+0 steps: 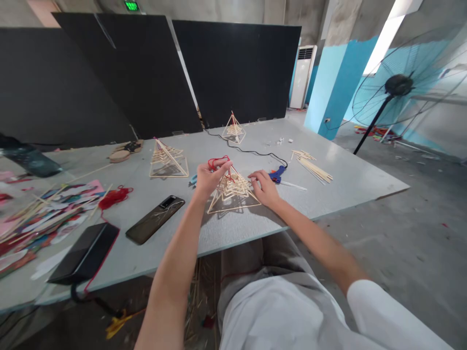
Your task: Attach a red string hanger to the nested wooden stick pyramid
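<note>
A pyramid of thin wooden sticks (235,189) stands on the grey table in front of me. Above its left side, my left hand (211,179) pinches red yarn (219,159), part of which hangs at the pyramid's tip. My right hand (264,187) rests at the pyramid's right side, its fingers bent and apart, with nothing visible held. Just beyond that hand lies a blue glue gun (277,174). Light blue scissors handles (193,180) show partly behind my left hand.
Two more stick pyramids stand at the back left (168,160) and back centre (234,130). Loose sticks (314,167) lie right. Left are a phone (155,220), a black case (84,253), a red yarn bundle (116,197) and paper scraps. A black cable crosses behind.
</note>
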Demonstrator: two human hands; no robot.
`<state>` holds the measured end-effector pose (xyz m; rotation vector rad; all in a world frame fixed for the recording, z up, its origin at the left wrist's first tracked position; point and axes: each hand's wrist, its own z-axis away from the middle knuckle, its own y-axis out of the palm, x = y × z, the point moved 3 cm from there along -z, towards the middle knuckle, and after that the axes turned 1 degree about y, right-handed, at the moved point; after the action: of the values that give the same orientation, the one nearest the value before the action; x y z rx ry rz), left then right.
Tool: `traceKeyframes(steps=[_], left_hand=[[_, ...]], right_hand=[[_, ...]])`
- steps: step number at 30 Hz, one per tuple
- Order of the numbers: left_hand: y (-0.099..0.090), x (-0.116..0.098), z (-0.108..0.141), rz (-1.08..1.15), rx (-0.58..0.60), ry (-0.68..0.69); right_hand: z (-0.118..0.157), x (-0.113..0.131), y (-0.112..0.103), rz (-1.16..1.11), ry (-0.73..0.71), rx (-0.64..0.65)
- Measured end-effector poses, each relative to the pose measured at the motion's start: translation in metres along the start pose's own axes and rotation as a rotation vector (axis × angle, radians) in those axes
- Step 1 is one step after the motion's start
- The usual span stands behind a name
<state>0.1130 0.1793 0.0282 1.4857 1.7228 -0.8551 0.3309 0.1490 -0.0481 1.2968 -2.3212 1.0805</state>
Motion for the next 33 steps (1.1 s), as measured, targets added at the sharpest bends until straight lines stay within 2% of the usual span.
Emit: traceKeyframes(steps=[14, 33], left_hand=[[0.0038, 0.0045, 0.0008, 0.067, -0.029, -0.043], [0.0051, 0.0021, 0.0034, -0.003, -0.023, -0.02]], right_hand=[[0.0002, 0.0023, 0.0049, -0.002, -0.013, 0.065], [-0.0016, 0.0024, 0.0044, -0.021, -0.029, 0.045]])
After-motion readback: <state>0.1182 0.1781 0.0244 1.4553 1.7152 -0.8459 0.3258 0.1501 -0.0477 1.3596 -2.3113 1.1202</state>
